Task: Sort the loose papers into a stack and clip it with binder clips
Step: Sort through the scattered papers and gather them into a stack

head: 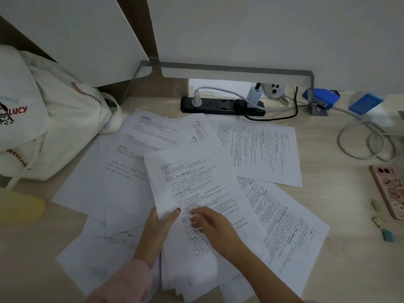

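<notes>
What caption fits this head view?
Two hands gather printed papers scattered across a desk, clips waiting nearby.

**Loose papers fanned out, clips lying off to the side**

Printed white sheets scattered across the desk, overlapping at many angles, most face up with dense black text. Partly gathered stack in the middle, tilted, lower edges fanned and uneven. Plainer sheets spread at left, some with faint line drawings. Small binder clips well apart from the papers at far right, gold-toned, one teal; too small for detail.
</notes>
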Action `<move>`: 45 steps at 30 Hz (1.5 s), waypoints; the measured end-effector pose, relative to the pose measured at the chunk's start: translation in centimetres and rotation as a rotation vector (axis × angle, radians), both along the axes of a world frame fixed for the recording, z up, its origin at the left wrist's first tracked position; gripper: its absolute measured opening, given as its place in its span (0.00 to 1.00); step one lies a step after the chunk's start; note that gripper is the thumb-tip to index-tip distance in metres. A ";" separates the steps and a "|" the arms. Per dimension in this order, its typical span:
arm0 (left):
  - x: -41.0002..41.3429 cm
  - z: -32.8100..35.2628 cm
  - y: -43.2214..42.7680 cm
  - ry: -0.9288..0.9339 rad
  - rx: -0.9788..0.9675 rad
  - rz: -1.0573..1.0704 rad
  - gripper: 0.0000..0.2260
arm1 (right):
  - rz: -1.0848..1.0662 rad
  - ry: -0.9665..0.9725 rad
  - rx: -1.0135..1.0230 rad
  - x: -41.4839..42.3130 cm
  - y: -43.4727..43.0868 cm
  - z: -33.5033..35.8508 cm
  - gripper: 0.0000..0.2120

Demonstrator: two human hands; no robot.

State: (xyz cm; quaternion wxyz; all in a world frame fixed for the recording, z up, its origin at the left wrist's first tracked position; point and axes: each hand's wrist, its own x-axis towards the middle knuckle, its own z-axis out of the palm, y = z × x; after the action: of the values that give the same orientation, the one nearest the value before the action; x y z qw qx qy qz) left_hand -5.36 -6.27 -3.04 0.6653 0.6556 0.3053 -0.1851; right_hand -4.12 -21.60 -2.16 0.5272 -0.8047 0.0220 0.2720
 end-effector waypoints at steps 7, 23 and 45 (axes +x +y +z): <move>0.4 -0.1 -0.8 -0.025 0.065 0.013 0.13 | -0.315 -0.174 -0.472 2.8 -7.7 -0.3 0.14; 0.1 1.0 -1.1 -0.059 0.047 -0.009 0.16 | -0.322 0.149 -0.294 0.8 -9.9 -2.0 0.08; 3.0 10.3 -1.6 -0.636 0.041 0.036 0.17 | -0.542 -0.229 0.401 1.3 -8.5 10.8 0.19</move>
State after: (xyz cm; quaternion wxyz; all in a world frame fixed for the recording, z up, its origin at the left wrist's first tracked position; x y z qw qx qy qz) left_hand -2.38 -7.82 7.23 0.7173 0.6883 0.0972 0.0471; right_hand -2.83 -30.14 8.66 0.7269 -0.6752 0.1218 0.0292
